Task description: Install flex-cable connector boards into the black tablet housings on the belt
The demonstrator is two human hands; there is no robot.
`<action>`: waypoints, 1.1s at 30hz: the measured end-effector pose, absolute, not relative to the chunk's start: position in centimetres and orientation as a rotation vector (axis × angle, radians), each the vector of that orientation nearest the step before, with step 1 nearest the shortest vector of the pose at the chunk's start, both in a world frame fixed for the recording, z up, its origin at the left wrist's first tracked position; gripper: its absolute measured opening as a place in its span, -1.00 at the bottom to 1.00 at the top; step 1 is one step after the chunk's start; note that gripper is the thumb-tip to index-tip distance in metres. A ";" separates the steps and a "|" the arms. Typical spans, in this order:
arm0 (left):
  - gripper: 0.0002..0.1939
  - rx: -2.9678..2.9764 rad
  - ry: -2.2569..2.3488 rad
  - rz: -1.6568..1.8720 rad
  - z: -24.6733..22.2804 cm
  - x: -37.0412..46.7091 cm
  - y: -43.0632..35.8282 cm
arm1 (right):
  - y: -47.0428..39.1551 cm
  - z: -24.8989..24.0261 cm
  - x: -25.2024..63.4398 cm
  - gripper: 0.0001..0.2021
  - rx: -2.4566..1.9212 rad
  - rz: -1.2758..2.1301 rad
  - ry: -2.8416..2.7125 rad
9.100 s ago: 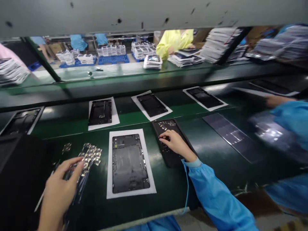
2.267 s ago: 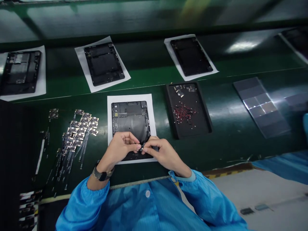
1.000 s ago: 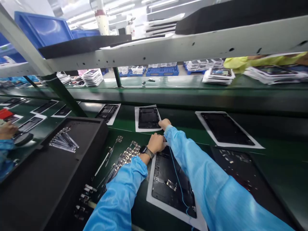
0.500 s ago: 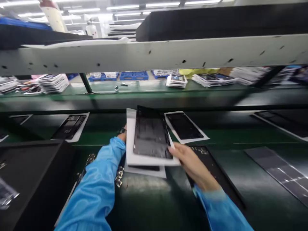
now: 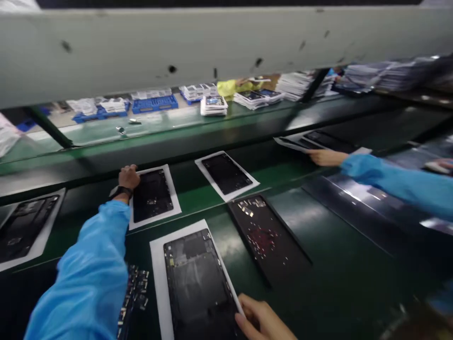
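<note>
My left hand (image 5: 129,178), with a dark watch at the wrist, rests at the upper left edge of a black tablet housing on a white sheet (image 5: 152,196). Its fingers are bent and what they grip, if anything, is hidden. Low in the view, my right hand (image 5: 260,318) pinches the lower right edge of another white sheet with a black housing (image 5: 198,283) lying on it. Small metal parts (image 5: 136,288) lie beside my left sleeve. A black tray (image 5: 271,241) with small screws and red bits stands right of the near housing.
Another housing on a sheet (image 5: 226,174) lies ahead, and one more (image 5: 31,224) at far left. At right, a co-worker's blue-sleeved hand (image 5: 327,157) holds a sheet with a housing. A pale beam (image 5: 212,42) crosses above; stacks (image 5: 213,106) stand on the shelf behind.
The view has turned right and down. The sheet and housing in my right hand have come down nearer to me. My left hand now shows at the farther housing. A co-worker's arm has appeared at right.
</note>
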State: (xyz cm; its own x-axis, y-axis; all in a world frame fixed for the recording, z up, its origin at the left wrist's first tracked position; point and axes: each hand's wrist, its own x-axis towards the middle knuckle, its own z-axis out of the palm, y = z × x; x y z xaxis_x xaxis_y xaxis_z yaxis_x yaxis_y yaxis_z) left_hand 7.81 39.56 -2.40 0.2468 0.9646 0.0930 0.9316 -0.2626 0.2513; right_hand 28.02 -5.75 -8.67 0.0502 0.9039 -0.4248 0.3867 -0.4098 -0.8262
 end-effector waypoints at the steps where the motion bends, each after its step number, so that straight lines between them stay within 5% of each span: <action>1: -0.68 2.360 1.806 0.360 -2.1 7.6 38.8 | -5.7 -8.1 28.0 -0.68 -1.939 1.223 -1.429; 6: -0.57 2.321 1.746 0.433 -0.2 6.6 33.7 | -5.0 -5.9 30.2 -0.77 -2.157 0.783 -1.825; 13: -0.67 2.202 1.606 0.588 2.3 3.9 20.3 | 0.1 -6.2 38.0 -0.88 -2.023 0.228 -1.742; 23: -0.65 1.705 1.987 0.742 -3.3 -3.4 -0.2 | 1.3 -6.8 41.1 -0.82 -1.892 0.413 -2.038; 33: -0.76 1.882 1.923 0.827 -6.6 -4.8 -1.9 | -1.0 -6.9 39.5 -0.75 -1.727 0.454 -2.026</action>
